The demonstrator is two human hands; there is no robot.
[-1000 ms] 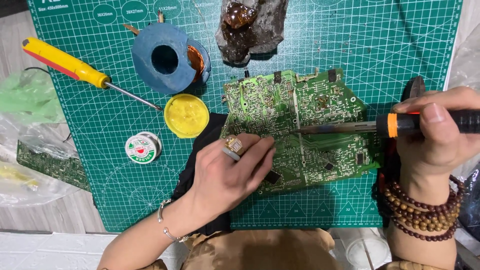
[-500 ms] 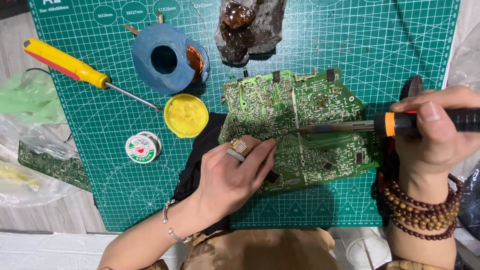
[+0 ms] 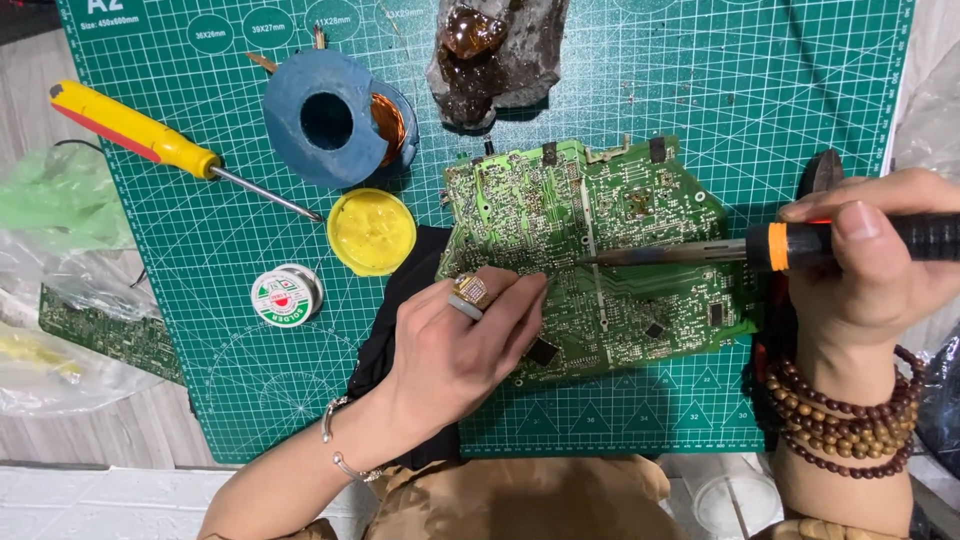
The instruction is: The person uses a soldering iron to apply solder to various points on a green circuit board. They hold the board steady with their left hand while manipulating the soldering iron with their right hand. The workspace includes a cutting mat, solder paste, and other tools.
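At nine o'clock on the green cutting mat lie a yellow-handled screwdriver, a blue spool, a round yellow tin and a small solder reel with a round white, green and red label. At the centre, the left hand presses its fingers flat on the green circuit board, grasping nothing. At three o'clock, the right hand is closed around the soldering iron, whose tip touches the board just right of those fingers.

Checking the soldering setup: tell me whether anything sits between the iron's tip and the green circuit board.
Nothing visible does. The soldering iron in the right hand reaches the circuit board over bare board. The left hand rests on the board's lower left edge, beside the tip, not under it.
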